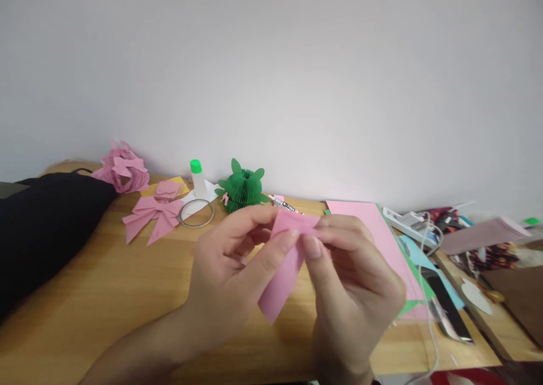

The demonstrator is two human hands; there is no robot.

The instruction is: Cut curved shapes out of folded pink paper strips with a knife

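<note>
Both hands pinch a folded strip of pink paper (283, 286) above the middle of the wooden table. My left hand (237, 260) grips it from the left, thumb on the front face. From the right, my right hand (352, 266) pinches the upper part, its thumb tip close to the left thumb. One end of the strip hangs down between the hands. Behind them stands a green pleated paper ball (242, 188) with leaf-shaped pieces. A glue tube (285, 205) lies partly hidden behind the fingers.
At the left are a pink paper bow (153, 214), a metal ring (196, 225), a green-capped glue bottle (197, 181), a crumpled pink paper piece (123, 167) and a black bag (51, 221). Rightward lie pink sheets (373, 226), a power strip (409, 226), a white cable (426, 311) and a phone (447, 306).
</note>
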